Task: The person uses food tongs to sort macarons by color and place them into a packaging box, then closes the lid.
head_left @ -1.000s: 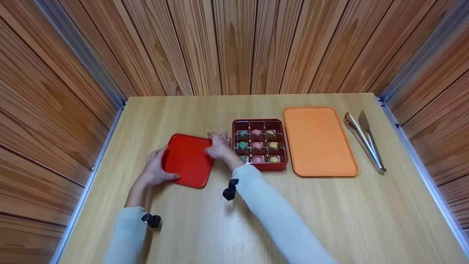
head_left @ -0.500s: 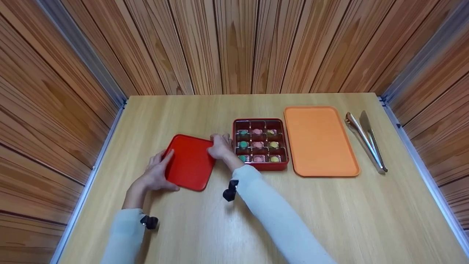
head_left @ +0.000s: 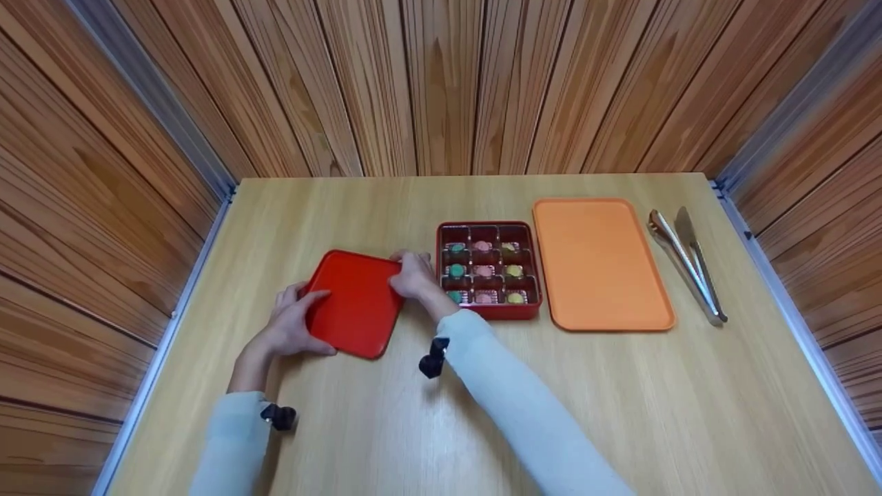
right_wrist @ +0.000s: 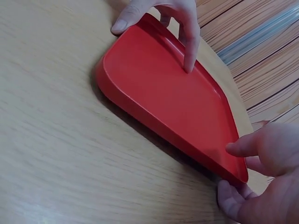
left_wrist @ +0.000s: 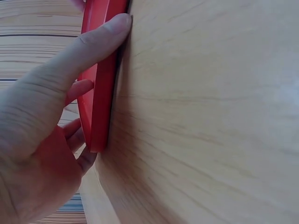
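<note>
A shallow red lid (head_left: pixel 355 303) with a raised rim lies on the table, hollow side up and turned a little askew. My left hand (head_left: pixel 289 331) grips its left side: in the left wrist view the thumb (left_wrist: pixel 100 42) lies along the near wall, while the right wrist view has a finger (right_wrist: pixel 190 56) reaching inside the rim. At the lid's right edge, my right hand (head_left: pixel 415 277) pinches the rim, thumb (right_wrist: pixel 243 145) over the top and fingers (right_wrist: pixel 229 198) low on the outside.
Just right of my right hand stands a dark red box (head_left: pixel 506 312) whose divided insert holds several green, pink and yellow sweets. Beside it lies an orange tray (head_left: pixel 603 265). Metal tongs (head_left: pixel 685 269) and a knife (head_left: pixel 696 241) lie at the far right. Wood-panelled walls enclose the table.
The red lid has shifted slightly toward me at its near edge. My left hand's forefinger has moved from the outer side onto the lid's inner face. The right hand stays at the right edge.
</note>
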Available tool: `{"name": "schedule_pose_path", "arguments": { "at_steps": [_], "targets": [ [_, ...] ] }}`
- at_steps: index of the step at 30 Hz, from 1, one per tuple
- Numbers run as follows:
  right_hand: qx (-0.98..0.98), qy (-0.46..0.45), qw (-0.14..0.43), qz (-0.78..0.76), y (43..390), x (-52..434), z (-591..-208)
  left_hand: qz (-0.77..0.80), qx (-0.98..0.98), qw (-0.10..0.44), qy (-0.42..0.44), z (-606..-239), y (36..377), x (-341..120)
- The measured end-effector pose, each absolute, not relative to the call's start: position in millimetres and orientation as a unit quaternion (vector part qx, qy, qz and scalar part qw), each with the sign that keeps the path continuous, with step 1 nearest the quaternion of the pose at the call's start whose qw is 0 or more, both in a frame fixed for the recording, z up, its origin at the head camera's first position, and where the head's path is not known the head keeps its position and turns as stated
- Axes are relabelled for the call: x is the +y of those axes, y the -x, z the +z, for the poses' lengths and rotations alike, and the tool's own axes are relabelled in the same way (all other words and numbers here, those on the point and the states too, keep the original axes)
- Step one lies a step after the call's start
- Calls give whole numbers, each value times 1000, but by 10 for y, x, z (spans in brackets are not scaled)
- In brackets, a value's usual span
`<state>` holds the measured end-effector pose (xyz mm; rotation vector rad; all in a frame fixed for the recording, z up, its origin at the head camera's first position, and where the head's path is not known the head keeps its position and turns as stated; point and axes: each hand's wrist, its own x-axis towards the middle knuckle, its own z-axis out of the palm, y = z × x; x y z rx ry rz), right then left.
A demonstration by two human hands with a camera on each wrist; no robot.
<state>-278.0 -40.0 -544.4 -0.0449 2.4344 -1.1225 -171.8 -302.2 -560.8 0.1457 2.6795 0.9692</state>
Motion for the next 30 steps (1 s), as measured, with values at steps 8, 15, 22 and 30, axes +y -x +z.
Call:
{"name": "schedule_pose_path", "arguments": {
  "at_steps": [8, 15, 22, 30],
  "targets": [
    [867, 25, 216, -449, 2684, -397, -5321, 355, 924, 134, -49, -5584, 1732, -3069],
    [866, 27, 208, -454, 2681, -430, -5280, 358, 922, 140, -44, -5544, 1732, -3061],
    [867, 50, 197, -455, 2914, -417, -5452, 362, 921, 139, -43, -5479, 1724, -3022],
    [861, 74, 179, -471, 3047, -291, -5418, 384, 913, 137, -27, -5398, 1718, -2891]
  ]
}}
